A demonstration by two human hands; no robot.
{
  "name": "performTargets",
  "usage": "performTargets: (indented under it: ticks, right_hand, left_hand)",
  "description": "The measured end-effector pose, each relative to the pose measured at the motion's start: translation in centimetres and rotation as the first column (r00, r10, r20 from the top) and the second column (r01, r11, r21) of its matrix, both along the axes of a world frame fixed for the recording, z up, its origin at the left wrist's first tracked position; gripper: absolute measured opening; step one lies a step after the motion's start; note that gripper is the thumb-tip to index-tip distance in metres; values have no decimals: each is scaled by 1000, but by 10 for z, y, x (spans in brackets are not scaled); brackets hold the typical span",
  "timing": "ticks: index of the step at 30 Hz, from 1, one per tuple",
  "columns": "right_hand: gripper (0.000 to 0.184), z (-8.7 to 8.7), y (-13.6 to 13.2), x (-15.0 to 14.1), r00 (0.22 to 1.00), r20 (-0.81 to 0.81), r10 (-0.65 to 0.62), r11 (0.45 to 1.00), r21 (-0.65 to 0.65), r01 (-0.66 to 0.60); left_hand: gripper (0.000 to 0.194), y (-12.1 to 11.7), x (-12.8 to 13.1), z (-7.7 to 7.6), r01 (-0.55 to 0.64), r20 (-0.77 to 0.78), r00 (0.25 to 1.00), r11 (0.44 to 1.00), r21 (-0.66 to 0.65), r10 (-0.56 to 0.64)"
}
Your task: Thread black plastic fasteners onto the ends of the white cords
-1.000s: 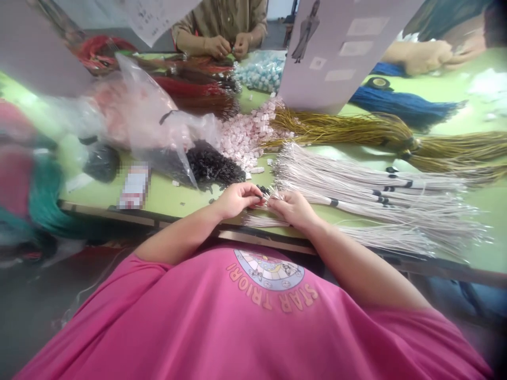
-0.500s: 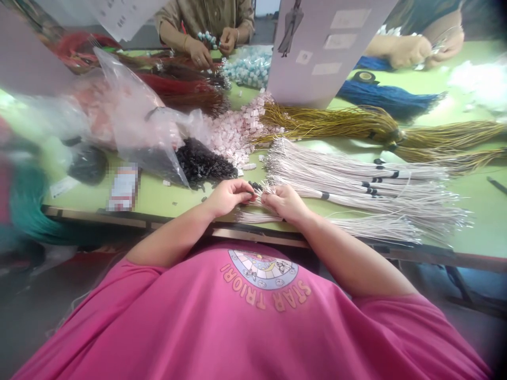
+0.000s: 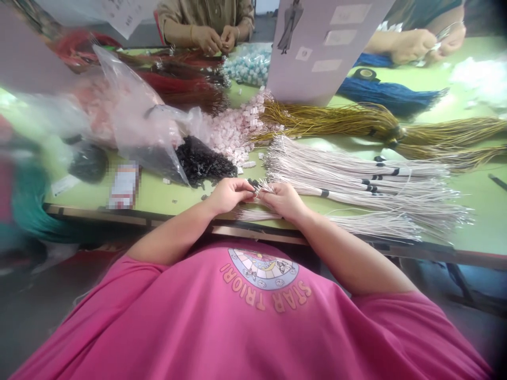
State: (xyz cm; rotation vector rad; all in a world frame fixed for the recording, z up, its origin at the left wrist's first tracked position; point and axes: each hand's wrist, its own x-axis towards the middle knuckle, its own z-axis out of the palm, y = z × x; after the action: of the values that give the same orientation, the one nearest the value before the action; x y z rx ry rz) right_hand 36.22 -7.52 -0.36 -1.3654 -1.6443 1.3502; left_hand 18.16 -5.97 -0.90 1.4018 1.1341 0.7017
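My left hand (image 3: 231, 195) is closed in a pinch at the table's near edge, with a small black plastic piece at its fingertips, partly hidden by them. Close beside it, my right hand (image 3: 285, 200) is wrapped round the ends of several thin white wires (image 3: 264, 186); their tips fan out toward my left fingers. More small black pieces show just behind the fingertips. A pile of black plastic pieces (image 3: 204, 161) lies beyond my left hand. To the right, bundles of white wires (image 3: 348, 182) banded with black tape stretch across the table.
Behind the black pile spread pale pink connector pieces (image 3: 237, 132) and a clear plastic bag (image 3: 138, 121). Yellow wires (image 3: 336, 120) and blue wires (image 3: 392, 97) lie farther back. An upright panel (image 3: 312, 58) stands mid-table. Two co-workers' hands (image 3: 209, 39) are busy across the table.
My hands stay nearly in place, with small finger movements at the wire tips. Across the table, a co-worker's hands have come together, and the beaded blue-white pieces are no longer seen between them.
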Motion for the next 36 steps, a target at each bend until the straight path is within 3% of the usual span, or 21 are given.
performTargets:
  ticks: [16,21,29,36]
  right_hand:
    - [29,-8,1,1,1000,9,14,999,36,-14]
    - [30,-7,1,0,1000,18,0,1000,25,0]
    - [32,0,0,-1,1000,-5,-3,1000,15,3]
    - [32,-1,0,-1,1000,-25,4,1000,-13,-4]
  left_hand:
    - [18,3,-3,-4,103,-121,989,986,130,-87]
    - [14,-1,0,-4,80,-149,987,979,186,-52]
    - [11,-5,0,-1,105,-184,982,908,405,-32]
    - [15,-2,-1,-7,166,-221,973,865,474,-66]
